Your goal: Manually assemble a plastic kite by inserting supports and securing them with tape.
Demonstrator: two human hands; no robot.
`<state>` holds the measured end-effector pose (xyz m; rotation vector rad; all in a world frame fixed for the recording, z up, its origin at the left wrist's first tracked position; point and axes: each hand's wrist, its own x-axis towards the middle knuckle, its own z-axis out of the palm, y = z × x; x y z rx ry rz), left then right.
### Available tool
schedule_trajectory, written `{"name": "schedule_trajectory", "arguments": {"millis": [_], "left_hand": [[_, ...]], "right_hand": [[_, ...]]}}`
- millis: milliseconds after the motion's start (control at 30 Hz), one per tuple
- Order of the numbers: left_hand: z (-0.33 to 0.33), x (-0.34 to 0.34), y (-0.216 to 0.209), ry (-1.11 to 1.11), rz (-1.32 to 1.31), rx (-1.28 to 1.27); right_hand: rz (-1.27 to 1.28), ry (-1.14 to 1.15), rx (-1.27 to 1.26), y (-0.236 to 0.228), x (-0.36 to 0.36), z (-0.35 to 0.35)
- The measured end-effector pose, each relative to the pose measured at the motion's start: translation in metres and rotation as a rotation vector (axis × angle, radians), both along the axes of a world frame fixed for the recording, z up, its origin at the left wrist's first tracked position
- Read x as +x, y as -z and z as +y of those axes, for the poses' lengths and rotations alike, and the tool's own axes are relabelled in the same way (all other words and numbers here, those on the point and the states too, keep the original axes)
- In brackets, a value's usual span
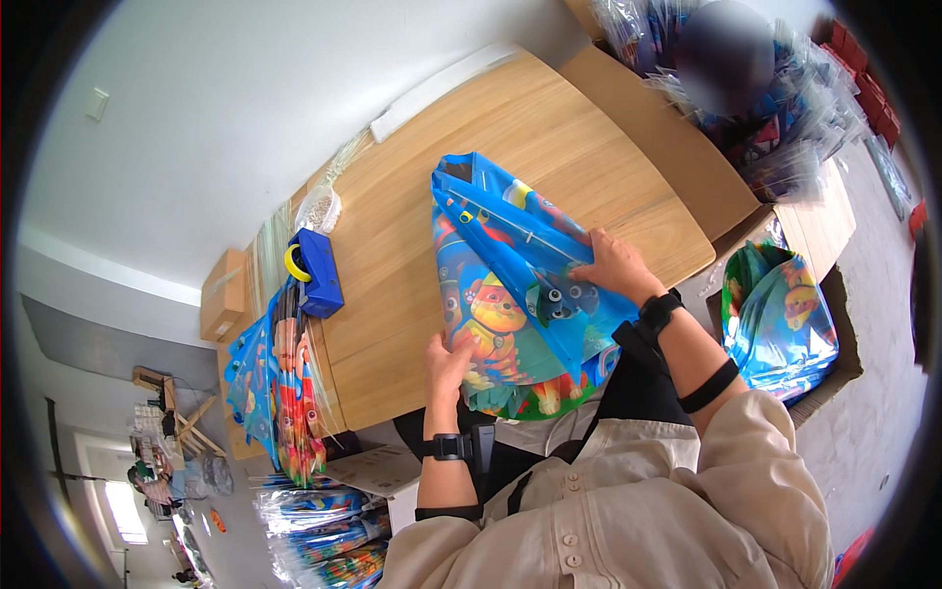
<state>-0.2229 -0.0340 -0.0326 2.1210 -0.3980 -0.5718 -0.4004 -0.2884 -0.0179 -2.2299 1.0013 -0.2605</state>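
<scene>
Gripping the cartoon-print plastic sheet (pixel 496 314) with left hand (pixel 449 366) and right hand (pixel 616 266) over the near edge of the worktop (pixel 383 324), we judge it partly folded, its bottom not yet gathered.

1 blue tape dispenser (pixel 322 273); 1 wall switch (pixel 96 104).

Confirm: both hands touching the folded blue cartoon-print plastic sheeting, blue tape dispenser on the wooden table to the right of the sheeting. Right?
No, the side is wrong: the head view shows the blue tape dispenser on the wooden table to the left of the folded blue cartoon-print plastic sheeting. The left hand and right hand do both touch the sheeting.
</scene>
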Motion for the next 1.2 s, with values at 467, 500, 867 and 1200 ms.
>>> {"name": "schedule_trajectory", "arguments": {"millis": [467, 500, 867, 1200], "left_hand": [[-0.034, -0.062, -0.047, 0.270, -0.019, -0.514], [-0.046, -0.072, -0.063, 0.353, -0.148, -0.543], [-0.212, -0.207, -0.166, 1.108, -0.907, -0.658], [-0.262, -0.283, -0.124, 1.421, -1.153, -0.649]], "right_hand": [[-0.634, 0.199, 0.227, -0.052, -0.131, 0.046], [-0.730, 0.222, 0.193, -0.063, -0.151, 0.051], [-1.419, 0.972, 0.754, -0.043, -0.271, 0.116], [-1.818, 1.363, 0.864, 0.065, -0.261, 0.105]]}}
